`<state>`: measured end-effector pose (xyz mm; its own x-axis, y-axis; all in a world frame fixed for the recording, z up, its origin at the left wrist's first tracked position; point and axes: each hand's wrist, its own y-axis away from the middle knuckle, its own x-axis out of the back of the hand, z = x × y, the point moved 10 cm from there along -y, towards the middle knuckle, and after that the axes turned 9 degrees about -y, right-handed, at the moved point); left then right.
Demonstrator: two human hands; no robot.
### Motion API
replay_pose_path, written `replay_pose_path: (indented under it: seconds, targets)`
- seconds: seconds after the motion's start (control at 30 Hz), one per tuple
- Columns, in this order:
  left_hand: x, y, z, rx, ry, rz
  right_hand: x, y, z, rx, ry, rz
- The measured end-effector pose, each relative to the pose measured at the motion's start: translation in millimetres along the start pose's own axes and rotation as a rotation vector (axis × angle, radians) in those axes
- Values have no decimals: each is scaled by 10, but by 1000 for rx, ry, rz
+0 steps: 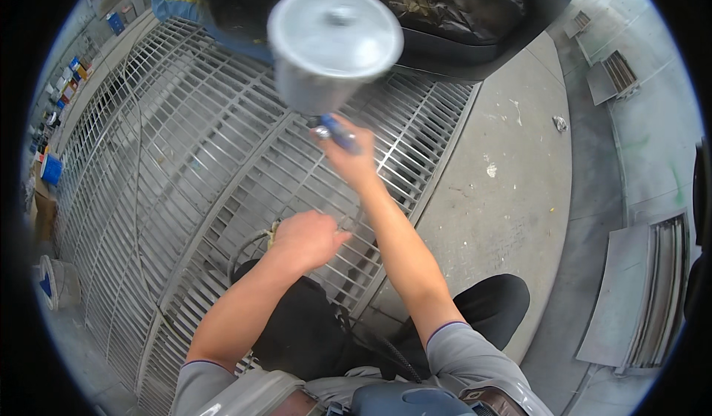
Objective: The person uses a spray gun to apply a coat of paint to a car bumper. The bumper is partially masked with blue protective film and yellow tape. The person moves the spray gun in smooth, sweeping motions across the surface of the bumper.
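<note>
- Right arm: reaching forward, nearly straight; the right hand point(354, 158) is closed around a spray gun point(313, 82) with a large pale cup, raised in front of a dark, rounded panel point(437, 54).
- Left arm: bent inward, lower; the left hand point(306, 239) is curled into a fist around a hose point(242, 250), over the floor grating point(217, 202).

Lidded cup point(330, 53) — smooth, satin metal look; floor grating point(245, 167) matt metal; black film point(460, 7) — glossy, crinkled plastic; grey sleeve point(475, 353) matt cloth.
</note>
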<state>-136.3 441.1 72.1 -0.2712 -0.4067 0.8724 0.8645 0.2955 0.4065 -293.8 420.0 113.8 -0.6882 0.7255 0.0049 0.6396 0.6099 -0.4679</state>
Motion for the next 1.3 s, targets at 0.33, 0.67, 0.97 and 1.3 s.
replay_pose_path:
  seconds: [0.33,0.67,0.97,1.3]
  targets:
    - [-13,-164,370,-85,41,55,2275,491,426,-257,60,495]
    - [87,-606,682,36,-52,261,4037,843,179,-19,-227,1025]
    - [402,-396,728,421,-272,96,3003,754,757,-300,-582,711]
    - [877,254,1597,463,-584,112,2924,543,913,-354,-937,641]
